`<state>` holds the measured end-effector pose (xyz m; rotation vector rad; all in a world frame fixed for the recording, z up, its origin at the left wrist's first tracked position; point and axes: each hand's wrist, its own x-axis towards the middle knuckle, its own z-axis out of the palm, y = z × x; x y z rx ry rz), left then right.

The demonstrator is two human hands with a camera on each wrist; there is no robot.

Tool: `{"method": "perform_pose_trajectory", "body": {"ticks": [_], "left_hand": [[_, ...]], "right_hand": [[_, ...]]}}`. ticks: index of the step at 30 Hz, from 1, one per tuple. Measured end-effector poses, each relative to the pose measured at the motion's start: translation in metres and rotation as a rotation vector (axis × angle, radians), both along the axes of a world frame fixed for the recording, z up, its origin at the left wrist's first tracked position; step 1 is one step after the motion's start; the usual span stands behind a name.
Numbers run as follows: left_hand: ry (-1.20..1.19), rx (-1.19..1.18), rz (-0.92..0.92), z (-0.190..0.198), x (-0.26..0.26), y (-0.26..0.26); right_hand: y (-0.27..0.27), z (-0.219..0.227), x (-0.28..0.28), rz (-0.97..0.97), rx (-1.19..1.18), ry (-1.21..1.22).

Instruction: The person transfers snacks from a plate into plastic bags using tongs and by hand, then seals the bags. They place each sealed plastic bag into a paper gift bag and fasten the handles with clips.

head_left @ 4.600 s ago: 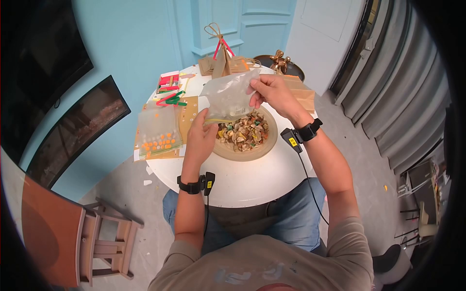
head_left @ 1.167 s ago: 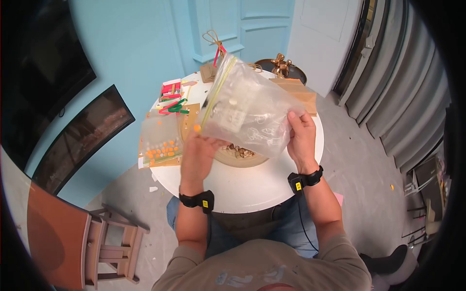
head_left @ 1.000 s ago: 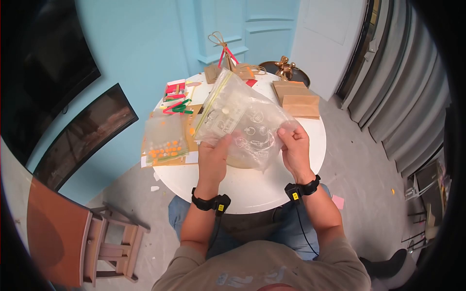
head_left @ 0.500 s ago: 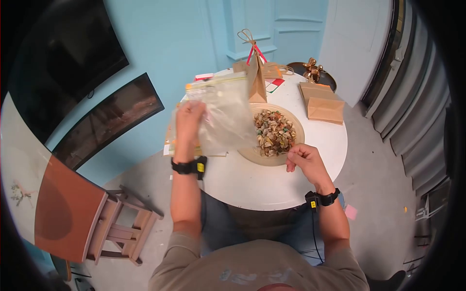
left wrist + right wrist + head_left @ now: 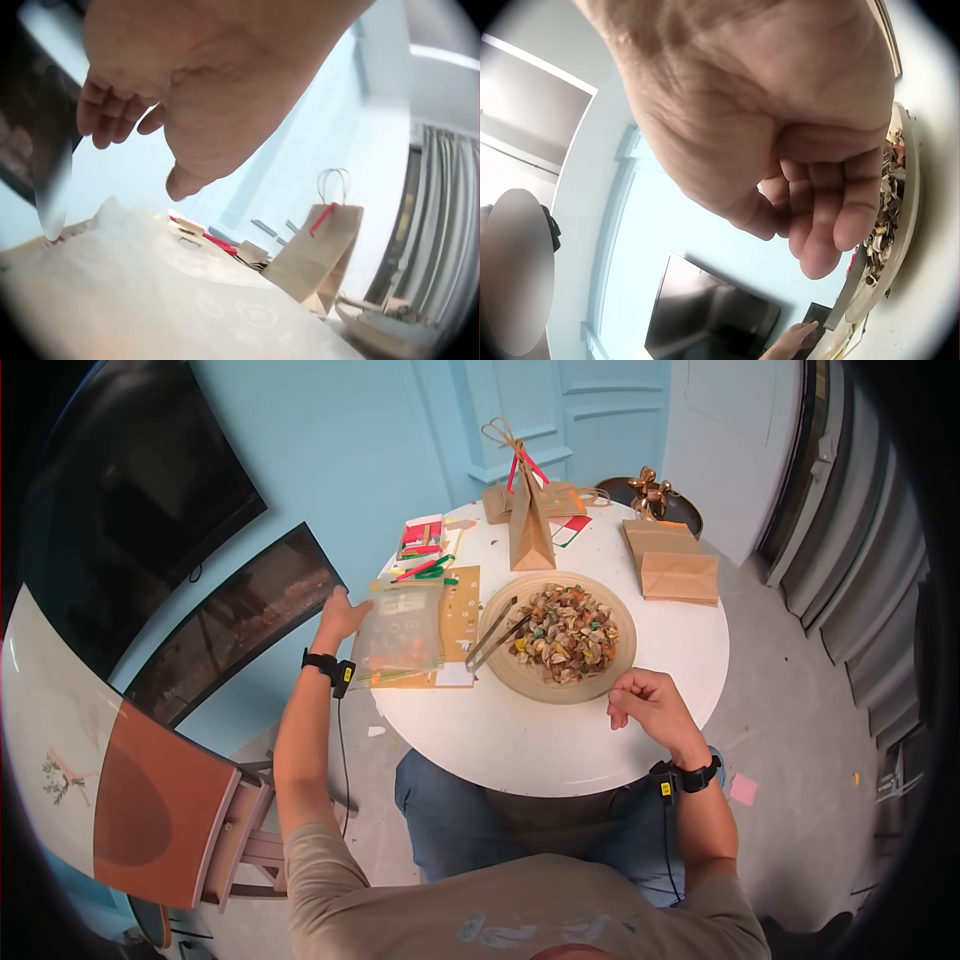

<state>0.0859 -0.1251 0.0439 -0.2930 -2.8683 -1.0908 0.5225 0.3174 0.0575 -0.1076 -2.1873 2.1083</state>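
Note:
A clear zip bag [image 5: 400,625] with white printed drawings lies flat at the left of the round table, and orange spots show faintly through it. Just off its left edge is my left hand [image 5: 345,615], fingers extended and nothing held; the left wrist view has this hand [image 5: 217,90] above the bag [image 5: 172,292]. My right hand [image 5: 650,705] hovers by the near right rim of a beige plate [image 5: 625,650], fingers loosely curled, nothing in them. On the plate are many dried, multicoloured flakes [image 5: 565,635]. Metal tongs [image 5: 490,645] lean on its left rim.
Behind the plate stands a brown paper bag [image 5: 531,530] with a red ribbon. Another paper bag [image 5: 675,565] lies at the right. Red and green clips [image 5: 430,568] and a small red box [image 5: 423,538] sit at the back left, near a brown board [image 5: 462,615].
Both hands held the zip bag up over the plate; the right hand let go first. The left hand carried it left, laid it over the bag of orange pieces and released it.

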Motion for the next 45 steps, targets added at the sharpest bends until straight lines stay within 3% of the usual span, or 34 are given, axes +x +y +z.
{"method": "perform_pose_trajectory", "body": {"ticks": [2, 3, 5, 8, 9, 11, 17, 24, 30, 32, 33, 35, 36, 38, 39, 42, 43, 45], "left_hand": [[0.499, -0.580, -0.040, 0.004, -0.001, -0.003], [0.497, -0.580, -0.038, 0.001, 0.001, 0.001], [0.408, -0.427, -0.313, -0.003, 0.016, 0.027], [0.442, -0.553, -0.387, -0.024, 0.056, 0.064], [0.443, -0.552, -0.390, -0.027, 0.065, 0.068], [0.227, -0.712, -0.295, -0.036, 0.075, 0.074], [-0.042, -0.631, -0.278, -0.051, 0.078, 0.071], [-0.109, -0.658, -0.273, -0.050, 0.075, 0.075], [-0.036, -0.640, -0.287, -0.020, 0.081, 0.073], [0.220, -0.573, -0.278, -0.002, 0.085, 0.071], [0.221, -0.569, -0.281, 0.008, 0.089, 0.072], [0.533, -0.300, -0.279, 0.044, 0.107, 0.072], [0.537, -0.297, -0.279, 0.067, 0.123, 0.074], [0.522, 0.211, -0.310, 0.107, 0.165, 0.086], [0.527, 0.217, -0.311, 0.117, 0.183, 0.092], [0.737, 0.617, -0.208, 0.107, 0.221, 0.115], [0.737, 0.624, -0.203, 0.100, 0.233, 0.123], [0.512, 1.011, -0.150, 0.095, 0.261, 0.131]], "right_hand": [[0.000, 0.001, 0.003, -0.007, -0.009, -0.005], [0.000, 0.000, 0.003, -0.004, -0.008, -0.007], [-0.001, -0.002, 0.003, -0.001, -0.014, 0.000], [-0.003, -0.005, -0.001, 0.018, -0.002, 0.028], [-0.005, -0.004, 0.000, 0.015, -0.001, 0.028], [-0.007, -0.001, 0.002, 0.028, 0.026, -0.003], [-0.003, -0.005, 0.005, 0.054, 0.049, -0.003], [-0.007, 0.000, 0.005, 0.069, 0.020, -0.003], [0.012, 0.015, 0.007, 0.075, 0.027, -0.006], [0.026, 0.031, 0.000, 0.042, 0.117, 0.013], [0.033, 0.040, -0.010, 0.039, 0.121, 0.012], [0.041, 0.063, -0.039, -0.028, 0.261, 0.116], [0.041, 0.076, -0.058, -0.069, 0.332, 0.130], [0.042, 0.097, -0.103, -0.121, 0.460, 0.154], [0.045, 0.099, -0.132, -0.132, 0.519, 0.165], [0.048, 0.117, -0.219, -0.172, 0.822, 0.165], [0.043, 0.123, -0.239, -0.181, 0.908, 0.164], [0.029, 0.128, -0.276, -0.257, 1.009, 0.137]]}}
